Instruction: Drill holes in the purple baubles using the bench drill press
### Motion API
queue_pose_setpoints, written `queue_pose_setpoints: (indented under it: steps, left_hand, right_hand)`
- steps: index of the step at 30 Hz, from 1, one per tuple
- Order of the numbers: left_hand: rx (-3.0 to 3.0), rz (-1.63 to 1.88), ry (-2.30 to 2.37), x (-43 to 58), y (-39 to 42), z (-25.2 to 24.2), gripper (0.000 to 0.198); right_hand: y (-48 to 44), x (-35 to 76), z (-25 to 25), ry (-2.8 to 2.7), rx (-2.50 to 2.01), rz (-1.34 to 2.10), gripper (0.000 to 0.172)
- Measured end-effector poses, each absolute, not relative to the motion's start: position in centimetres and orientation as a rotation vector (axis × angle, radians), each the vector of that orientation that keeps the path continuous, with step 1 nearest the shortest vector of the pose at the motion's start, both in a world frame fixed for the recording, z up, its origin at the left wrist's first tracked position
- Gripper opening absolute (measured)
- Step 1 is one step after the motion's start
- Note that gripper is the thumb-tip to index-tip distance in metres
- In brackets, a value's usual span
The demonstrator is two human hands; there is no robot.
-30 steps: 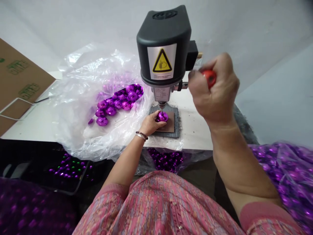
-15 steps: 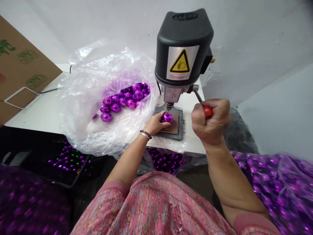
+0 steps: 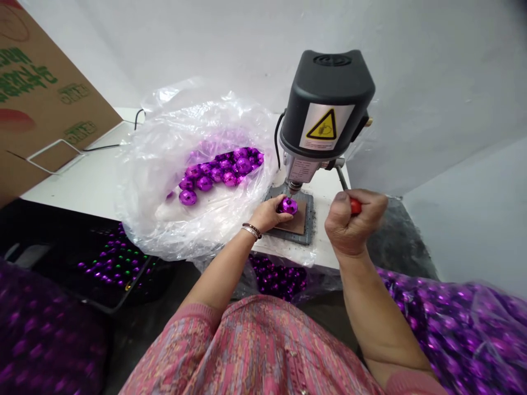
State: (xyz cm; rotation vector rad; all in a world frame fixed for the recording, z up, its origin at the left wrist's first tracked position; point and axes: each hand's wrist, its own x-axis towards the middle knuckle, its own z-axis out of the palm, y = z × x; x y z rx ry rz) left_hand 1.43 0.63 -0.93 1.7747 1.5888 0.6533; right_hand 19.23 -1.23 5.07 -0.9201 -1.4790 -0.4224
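At the front edge of the white worktop (image 3: 88, 184), you sit at a black bench drill (image 3: 327, 104) with a yellow warning label on its housing. Your left hand (image 3: 267, 214) is directly under the drill, its fingers (image 3: 275, 203) curled over a shiny purple faceted ball (image 3: 287, 206) and gripping it. The ball sits on a brown pad (image 3: 302, 215), which lies on a grey base plate (image 3: 309, 219). The drill bit (image 3: 291, 188) points straight down at the top of the ball, though you cannot tell whether the two are touching.

Your right hand (image 3: 354, 222) is just to the right of the plate, its fingers (image 3: 366, 204) closed around the red knob (image 3: 354, 206) of a metal lever (image 3: 341, 178) on the drill. Just left of the drill, a clear plastic bag (image 3: 164, 164) on the worktop holds a heap of matching purple balls (image 3: 218, 173). Below the worktop, more purple and some green balls lie in a black crate (image 3: 115, 258). A cardboard sheet (image 3: 37, 93) leans at the far left.
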Motion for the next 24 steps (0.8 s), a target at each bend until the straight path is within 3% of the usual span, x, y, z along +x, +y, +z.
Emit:
queue_pose_setpoints:
  steps: [6, 14, 20, 24]
  left_hand:
    - [1.74, 0.66, 1.593, 1.6, 0.6, -0.6, 0.071]
    - [1.682, 0.801, 1.435, 0.8, -2.3, -0.5, 0.062]
    - [1.831, 0.574, 1.073, -3.4, -6.2, 0.5, 0.08]
    - [1.654, 0.98, 1.683, -9.7, -4.6, 2.4, 0.04]
  right_hand:
    - [-1.2, 18.8, 5.6, -1.42, -0.911, -0.385, 0.016]
    - [1.3, 19.6, 13.2, -1.403, -1.125, -0.078, 0.023]
    - [1.6, 19.8, 13.0, -1.374, -1.179, -0.09, 0.017]
    - [1.6, 19.8, 12.6, -1.387, -1.174, -0.135, 0.022]
